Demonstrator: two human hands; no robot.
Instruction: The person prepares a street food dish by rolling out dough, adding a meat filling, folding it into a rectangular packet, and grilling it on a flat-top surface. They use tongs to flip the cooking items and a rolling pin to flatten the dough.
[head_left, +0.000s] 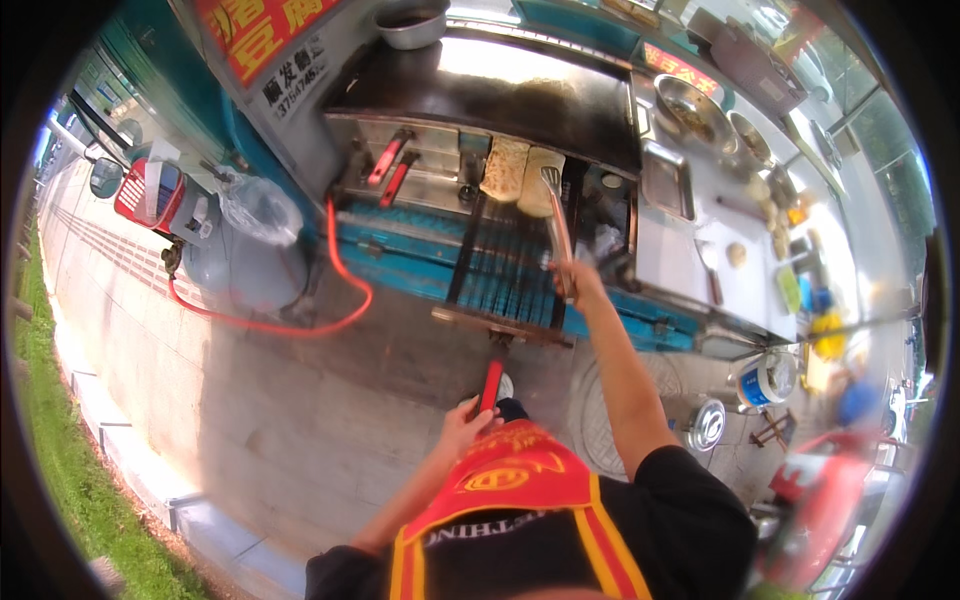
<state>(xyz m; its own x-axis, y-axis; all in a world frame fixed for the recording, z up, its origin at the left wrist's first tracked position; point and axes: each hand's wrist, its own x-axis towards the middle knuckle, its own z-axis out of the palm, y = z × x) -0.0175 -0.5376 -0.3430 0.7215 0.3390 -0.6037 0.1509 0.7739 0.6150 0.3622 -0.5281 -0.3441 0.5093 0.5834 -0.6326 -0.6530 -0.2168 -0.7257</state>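
My left hand (469, 426) is closed on the red handle (491, 386) of a pulled-out wire rack drawer (510, 289) beneath the griddle. A pair of metal tongs (559, 217) is in my right hand (579, 285), its tips on the right one of two flatbreads. That flatbread (534, 196) is pale; the left flatbread (504, 169) is browned. Both lie side by side at the rack's far end, by the front edge of the black griddle plate (495, 97). Two more red handles (388, 157) stick out left of the breads.
A red gas hose (352, 307) runs from a gas cylinder (247, 262) at the left to the stall. On the right counter stand a metal tray (667, 180), a steel bowl (696, 116) and a scraper (709, 270). A lidded metal pot (703, 424) and a bucket (766, 379) stand below.
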